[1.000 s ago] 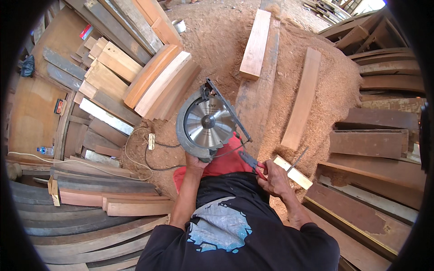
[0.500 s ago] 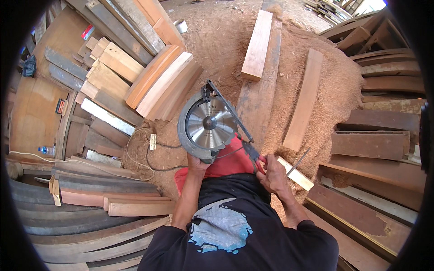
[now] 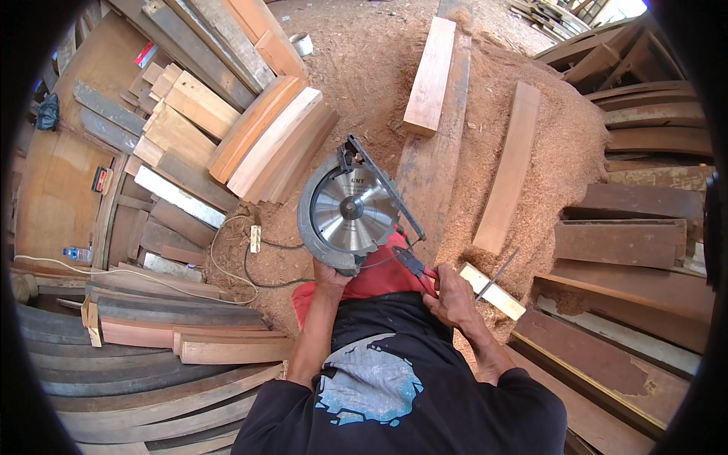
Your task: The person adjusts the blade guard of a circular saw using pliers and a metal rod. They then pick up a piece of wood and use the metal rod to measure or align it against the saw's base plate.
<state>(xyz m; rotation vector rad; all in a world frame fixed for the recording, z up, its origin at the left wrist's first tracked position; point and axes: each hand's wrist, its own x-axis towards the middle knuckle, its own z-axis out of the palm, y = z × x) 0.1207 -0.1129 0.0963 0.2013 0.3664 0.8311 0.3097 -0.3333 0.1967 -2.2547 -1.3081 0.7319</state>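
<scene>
My left hand holds a circular saw by the bottom of its grey housing, with the round silver blade facing up toward me. My right hand grips red-handled pliers, their dark jaws at a thin wire near the saw's lower right edge; whether the jaws touch it I cannot tell. Beneath both tools lies red fabric at my lap. Just right of the pliers are a pale wood block and a thin metal strip lying across it.
Stacked boards and cables lie on the left, more timber on the right. Ahead, a plank rests on a long weathered board; another plank lies on sawdust. A white container stands behind.
The pliers and my right hand first shifted slightly up and right, then the pliers came back a little left and down. The saw in my left hand has barely moved.
</scene>
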